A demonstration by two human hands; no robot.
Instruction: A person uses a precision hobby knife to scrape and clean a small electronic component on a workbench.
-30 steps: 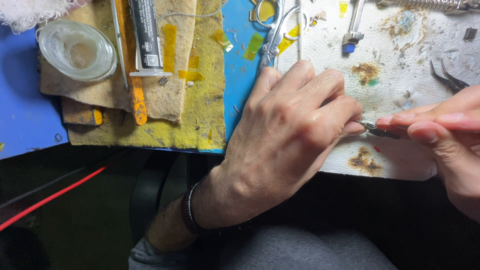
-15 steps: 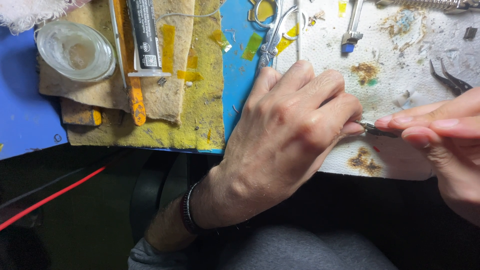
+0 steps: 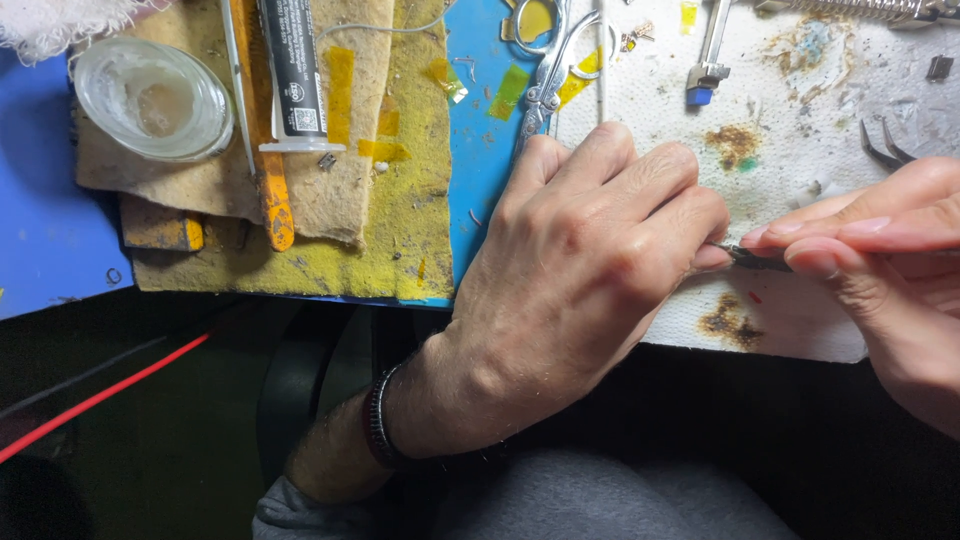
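My left hand (image 3: 575, 265) rests over the near edge of a stained white paper sheet (image 3: 800, 150), fingers curled, fingertips pinching one end of a thin dark tool (image 3: 752, 258). My right hand (image 3: 880, 260) comes in from the right, and its thumb and fingers pinch the same tool's other end. The tool's middle shows only as a short dark sliver between the two hands. A dark bracelet (image 3: 378, 420) circles my left wrist.
Silver scissors (image 3: 545, 60) lie on the blue mat (image 3: 40, 230) behind my left hand. A yellow cloth (image 3: 400, 180) carries a black syringe-like tube (image 3: 292, 70), a glass dish (image 3: 150, 95) and an orange-handled tool (image 3: 272, 190). Dark tweezers (image 3: 885, 145) lie at right. A red cable (image 3: 100, 395) runs below.
The right hand's fingers have shifted slightly on the thin tool. The left hand stays in place.
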